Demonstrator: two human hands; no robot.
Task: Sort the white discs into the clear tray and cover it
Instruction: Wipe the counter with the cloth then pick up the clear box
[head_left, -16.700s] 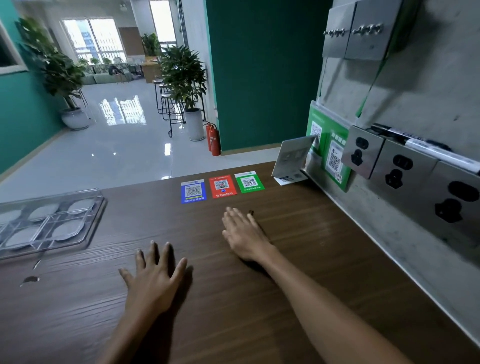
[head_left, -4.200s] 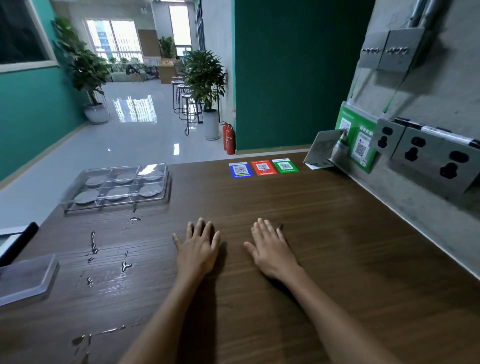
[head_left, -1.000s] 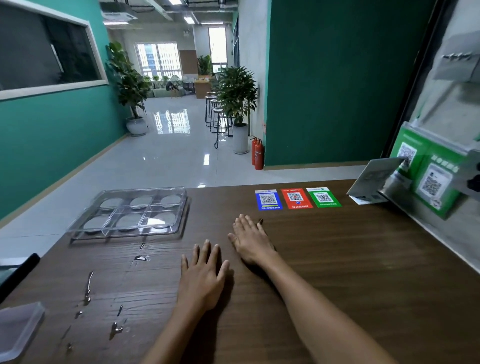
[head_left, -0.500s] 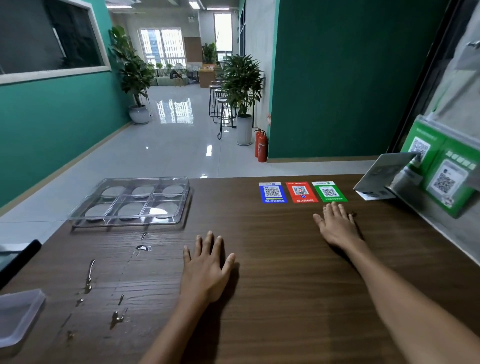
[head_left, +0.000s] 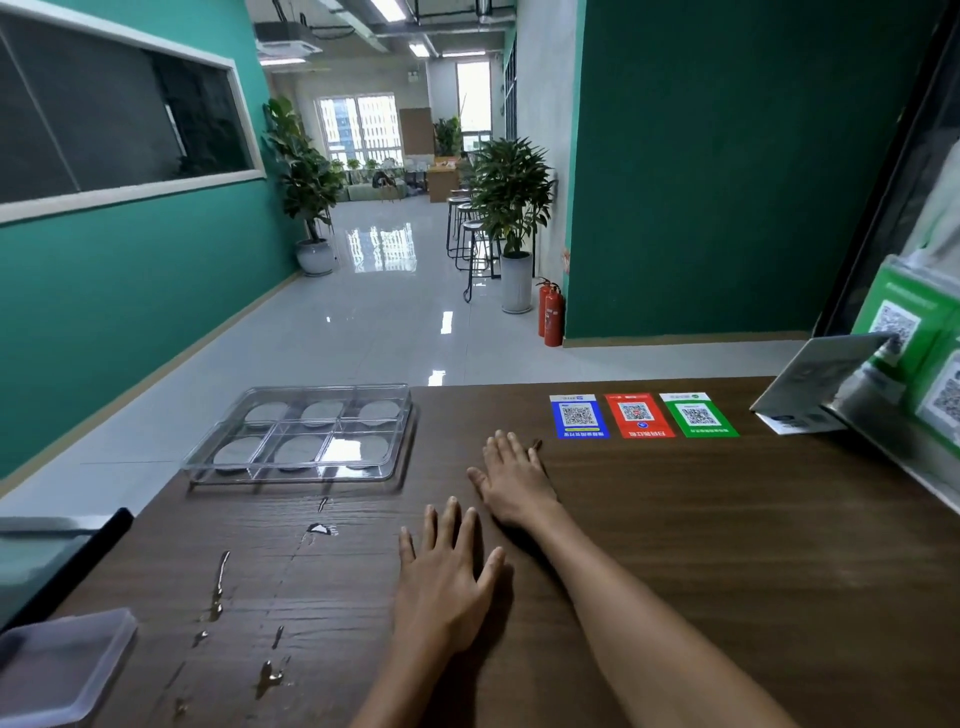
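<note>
Hands flat on the dark wooden counter (head_left: 727, 545), both palms down, fingers spread, gripping nothing. My left hand (head_left: 444, 577) lies nearer to me; my right hand (head_left: 514, 480) lies a little farther out and just to the right, the two close but not touching. Clear tray (head_left: 301, 436) sits well to the left of my hands near the counter's far edge, lid on it, six compartments in two rows of three. White discs (head_left: 324, 413), one in each compartment, lying flat under the clear cover; glare blurs the near right one. Water streaks and droplets (head_left: 218, 587) trail over the wood from the tray's near edge toward me, left of my left hand. Frosted plastic container (head_left: 57, 665) at the near left corner of the counter, partly cut off by the frame. Three code stickers stuck flat near the far edge, right of my right hand: blue sticker (head_left: 578, 415), red sticker (head_left: 638, 414), green sticker (head_left: 697, 414), side by side. Tilted card stand (head_left: 815, 382) at the far right by the wall, with green code signs (head_left: 904, 322) just behind it. Beyond the counter, a tiled corridor, potted plants, stools, two red fire extinguishers (head_left: 550, 312) against the green wall.
</note>
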